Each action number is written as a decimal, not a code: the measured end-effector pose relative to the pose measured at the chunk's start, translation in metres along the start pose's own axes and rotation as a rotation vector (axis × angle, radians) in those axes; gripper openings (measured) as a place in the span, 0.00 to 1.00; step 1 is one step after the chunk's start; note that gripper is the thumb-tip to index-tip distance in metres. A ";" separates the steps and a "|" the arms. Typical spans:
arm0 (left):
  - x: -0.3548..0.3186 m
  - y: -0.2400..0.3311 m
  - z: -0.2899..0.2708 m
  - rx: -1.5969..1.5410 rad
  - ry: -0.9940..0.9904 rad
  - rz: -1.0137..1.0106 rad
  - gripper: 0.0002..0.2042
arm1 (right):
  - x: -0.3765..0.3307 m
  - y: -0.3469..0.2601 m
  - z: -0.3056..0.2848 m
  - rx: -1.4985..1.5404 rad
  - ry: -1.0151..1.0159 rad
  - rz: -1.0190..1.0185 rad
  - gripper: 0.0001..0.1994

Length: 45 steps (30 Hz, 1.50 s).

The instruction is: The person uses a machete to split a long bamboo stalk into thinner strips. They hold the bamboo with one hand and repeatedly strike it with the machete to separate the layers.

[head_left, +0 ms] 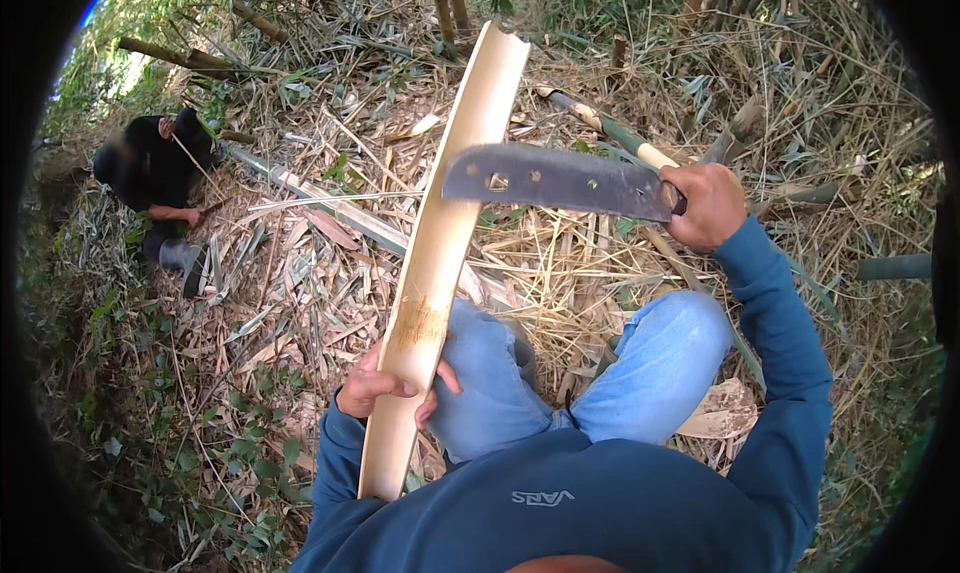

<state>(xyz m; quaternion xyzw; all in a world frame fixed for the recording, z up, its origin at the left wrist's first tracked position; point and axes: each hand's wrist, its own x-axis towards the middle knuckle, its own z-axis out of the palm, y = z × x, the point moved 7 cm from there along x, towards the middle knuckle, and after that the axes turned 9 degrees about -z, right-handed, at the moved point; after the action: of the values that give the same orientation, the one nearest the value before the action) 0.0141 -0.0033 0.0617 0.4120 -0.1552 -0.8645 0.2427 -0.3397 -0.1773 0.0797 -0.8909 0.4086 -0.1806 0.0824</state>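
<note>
A long split bamboo piece, pale and hollowed on its inner face, slants up and away from beside my body. Around its lower part my left hand is closed, the thumb lying over the inner face. A brown, rough patch marks that face just above the thumb. My right hand grips the handle of a machete, out to the right. Its broad dark blade has several holes and points left, its tip overlapping the bamboo. Whether blade and bamboo touch, I cannot tell.
A person in dark clothes sits at the far left, holding a thin strip. Bamboo poles lie beyond the machete, and cut stumps stand at the back. Dry leaves and shavings cover the ground around my bent knees.
</note>
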 end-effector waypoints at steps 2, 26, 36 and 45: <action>0.000 -0.003 0.001 0.000 0.002 -0.024 0.39 | -0.003 0.018 0.003 0.065 0.031 0.124 0.08; 0.011 0.008 0.009 0.061 0.020 0.002 0.38 | -0.018 0.046 0.001 0.037 0.051 0.239 0.10; 0.026 0.007 0.026 0.113 -0.044 0.080 0.32 | -0.014 0.019 0.053 1.788 0.544 0.785 0.07; 0.037 0.014 0.041 0.248 0.122 0.252 0.33 | -0.033 -0.030 0.149 2.298 0.380 1.032 0.10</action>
<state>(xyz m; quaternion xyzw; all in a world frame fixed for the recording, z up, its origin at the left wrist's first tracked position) -0.0343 -0.0326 0.0704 0.4677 -0.2961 -0.7748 0.3055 -0.2808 -0.1325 -0.0568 -0.0055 0.3205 -0.5005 0.8042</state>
